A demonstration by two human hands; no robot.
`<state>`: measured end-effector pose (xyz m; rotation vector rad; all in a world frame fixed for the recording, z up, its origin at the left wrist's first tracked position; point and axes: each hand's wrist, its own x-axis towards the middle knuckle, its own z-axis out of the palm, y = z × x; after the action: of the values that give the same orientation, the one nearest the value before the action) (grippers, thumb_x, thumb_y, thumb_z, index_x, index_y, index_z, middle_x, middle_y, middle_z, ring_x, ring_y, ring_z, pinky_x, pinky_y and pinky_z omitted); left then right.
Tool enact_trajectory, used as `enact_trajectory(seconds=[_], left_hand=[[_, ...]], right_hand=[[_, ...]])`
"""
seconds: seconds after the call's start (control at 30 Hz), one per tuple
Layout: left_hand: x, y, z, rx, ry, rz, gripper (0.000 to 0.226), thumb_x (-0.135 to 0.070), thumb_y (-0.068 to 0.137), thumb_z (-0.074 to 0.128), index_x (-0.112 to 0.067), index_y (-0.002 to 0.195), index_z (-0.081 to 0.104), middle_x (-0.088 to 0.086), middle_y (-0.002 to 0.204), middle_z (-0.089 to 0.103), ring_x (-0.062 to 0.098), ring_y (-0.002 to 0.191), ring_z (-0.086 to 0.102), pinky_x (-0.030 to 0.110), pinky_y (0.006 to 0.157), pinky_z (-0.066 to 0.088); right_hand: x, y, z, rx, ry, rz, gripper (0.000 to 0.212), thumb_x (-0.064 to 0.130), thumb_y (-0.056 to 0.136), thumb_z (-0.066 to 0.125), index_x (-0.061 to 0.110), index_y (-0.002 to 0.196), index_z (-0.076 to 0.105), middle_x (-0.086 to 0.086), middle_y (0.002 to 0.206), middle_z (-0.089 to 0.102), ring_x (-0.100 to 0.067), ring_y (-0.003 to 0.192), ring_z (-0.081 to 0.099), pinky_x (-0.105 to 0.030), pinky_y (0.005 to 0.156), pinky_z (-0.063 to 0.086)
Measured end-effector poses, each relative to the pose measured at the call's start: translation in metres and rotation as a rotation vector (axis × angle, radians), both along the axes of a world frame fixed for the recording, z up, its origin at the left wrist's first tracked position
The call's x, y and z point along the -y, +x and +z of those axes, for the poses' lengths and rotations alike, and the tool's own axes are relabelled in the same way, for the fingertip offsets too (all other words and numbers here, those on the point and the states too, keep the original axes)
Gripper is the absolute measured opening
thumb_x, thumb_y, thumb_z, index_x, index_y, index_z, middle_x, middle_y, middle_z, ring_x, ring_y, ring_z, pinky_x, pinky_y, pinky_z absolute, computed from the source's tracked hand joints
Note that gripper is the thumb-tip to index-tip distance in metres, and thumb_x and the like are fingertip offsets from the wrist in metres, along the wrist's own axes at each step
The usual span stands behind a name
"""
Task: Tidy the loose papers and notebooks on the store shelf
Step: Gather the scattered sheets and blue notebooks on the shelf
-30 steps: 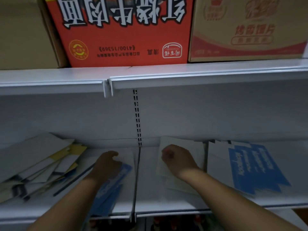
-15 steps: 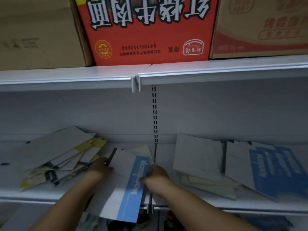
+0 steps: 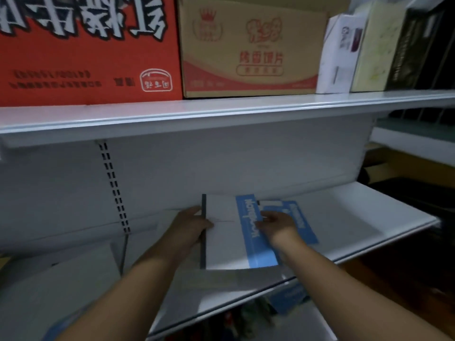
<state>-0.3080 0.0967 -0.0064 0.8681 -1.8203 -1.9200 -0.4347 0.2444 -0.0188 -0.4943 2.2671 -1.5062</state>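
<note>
White shelf [image 3: 357, 217] spans mid-frame; your left hand [image 3: 189, 227] grips the notebook [image 3: 224, 239] by its spine, your right hand [image 3: 278, 225] pinches its blue band, over a second notebook [image 3: 301, 219].

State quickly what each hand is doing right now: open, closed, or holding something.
Left hand: grips the notebook by its dark spine edge.
Right hand: pinches the same notebook at its blue band.

The notebook [image 3: 221, 242] has a cover of smooth, faintly glossy card, the white shelf [image 3: 357, 217] looks like smooth painted metal with a soft sheen, the red carton [image 3: 86, 45] is slightly glossy printed cardboard, and the tan carton [image 3: 251, 45] is matt brown cardboard.
</note>
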Motion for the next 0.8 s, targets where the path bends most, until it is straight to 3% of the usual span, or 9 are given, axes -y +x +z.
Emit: enact_trajectory(seconds=[0.1, 0.23, 0.3, 0.37, 0.5, 0.6, 0.67, 0.73, 0.8], left_hand=[[-0.008, -0.027, -0.002, -0.006, -0.098, -0.010, 0.071, -0.013, 0.080, 0.069, -0.011, 0.142, 0.035, 0.007, 0.132, 0.053, 0.021, 0.111, 0.055, 0.031, 0.098, 0.045], [0.012, -0.002, -0.016, 0.150, -0.420, 0.081, 0.043, -0.010, 0.085, 0.062, -0.009, 0.128, 0.056, 0.007, 0.133, 0.055, 0.020, 0.120, 0.053, 0.026, 0.102, 0.038], [0.031, 0.027, -0.026, 0.205, -0.510, 0.178, 0.034, -0.007, 0.085, 0.060, -0.009, 0.119, 0.062, 0.007, 0.129, 0.059, 0.020, 0.115, 0.056, 0.026, 0.099, 0.041], [0.050, 0.066, -0.035, 0.300, -0.550, 0.252, 0.032, -0.006, 0.084, 0.061, -0.010, 0.116, 0.063, 0.009, 0.127, 0.059, 0.020, 0.110, 0.057, 0.023, 0.092, 0.043], [0.080, 0.150, -0.052, 0.593, -0.611, 0.327, 0.040, -0.013, 0.086, 0.061, -0.010, 0.125, 0.056, 0.012, 0.137, 0.051, 0.026, 0.120, 0.052, 0.027, 0.098, 0.040], [0.086, 0.197, -0.060, 0.853, -0.608, 0.291, 0.043, -0.021, 0.090, 0.054, -0.013, 0.132, 0.048, 0.010, 0.141, 0.045, 0.026, 0.121, 0.050, 0.028, 0.093, 0.042], [0.088, 0.212, -0.064, 1.024, -0.671, 0.195, 0.038, -0.030, 0.089, 0.047, -0.014, 0.124, 0.051, 0.009, 0.134, 0.051, 0.024, 0.116, 0.052, 0.030, 0.090, 0.042], [0.091, 0.219, -0.063, 1.075, -0.700, 0.187, 0.044, -0.038, 0.090, 0.044, -0.019, 0.129, 0.048, 0.004, 0.135, 0.051, 0.023, 0.118, 0.051, 0.029, 0.091, 0.041], [0.096, 0.225, -0.060, 1.036, -0.712, 0.205, 0.047, -0.038, 0.091, 0.048, -0.024, 0.135, 0.043, 0.000, 0.137, 0.051, 0.018, 0.122, 0.049, 0.025, 0.096, 0.040]], right_hand=[[-0.020, -0.034, 0.008, -0.060, 0.157, 0.034, 0.046, 0.021, 0.090, 0.060, 0.000, 0.129, 0.052, -0.008, 0.128, 0.056, -0.029, 0.121, 0.053, -0.030, 0.096, 0.041], [-0.014, -0.045, 0.003, -0.108, 0.531, 0.207, 0.073, 0.047, 0.091, 0.050, 0.005, 0.146, 0.026, -0.010, 0.155, 0.026, -0.026, 0.139, 0.033, -0.027, 0.107, 0.030], [0.005, -0.030, 0.001, -0.196, 0.504, 0.290, 0.069, 0.044, 0.091, 0.052, 0.010, 0.146, 0.029, -0.007, 0.156, 0.024, -0.024, 0.140, 0.030, -0.027, 0.110, 0.027], [0.033, -0.003, 0.002, -0.323, 0.399, 0.348, 0.053, 0.037, 0.092, 0.053, 0.009, 0.137, 0.046, -0.008, 0.149, 0.038, -0.023, 0.134, 0.039, -0.026, 0.107, 0.031], [0.092, 0.085, 0.006, -0.491, 0.211, 0.570, 0.033, 0.028, 0.092, 0.053, 0.014, 0.120, 0.063, -0.003, 0.133, 0.058, -0.018, 0.123, 0.052, -0.019, 0.098, 0.036], [0.129, 0.152, -0.005, -0.404, 0.178, 0.798, 0.028, 0.027, 0.089, 0.054, 0.010, 0.108, 0.066, -0.010, 0.127, 0.061, -0.022, 0.119, 0.055, -0.020, 0.088, 0.041], [0.144, 0.187, -0.017, -0.280, 0.284, 0.909, 0.039, 0.035, 0.089, 0.055, 0.013, 0.121, 0.058, -0.010, 0.135, 0.054, -0.023, 0.121, 0.053, -0.021, 0.092, 0.042], [0.156, 0.208, -0.032, -0.179, 0.397, 0.906, 0.052, 0.040, 0.088, 0.054, 0.008, 0.128, 0.051, -0.010, 0.135, 0.053, -0.025, 0.118, 0.055, -0.025, 0.095, 0.044], [0.161, 0.217, -0.043, -0.117, 0.419, 0.830, 0.052, 0.040, 0.086, 0.055, 0.007, 0.126, 0.049, -0.010, 0.133, 0.053, -0.025, 0.114, 0.056, -0.026, 0.091, 0.047]])
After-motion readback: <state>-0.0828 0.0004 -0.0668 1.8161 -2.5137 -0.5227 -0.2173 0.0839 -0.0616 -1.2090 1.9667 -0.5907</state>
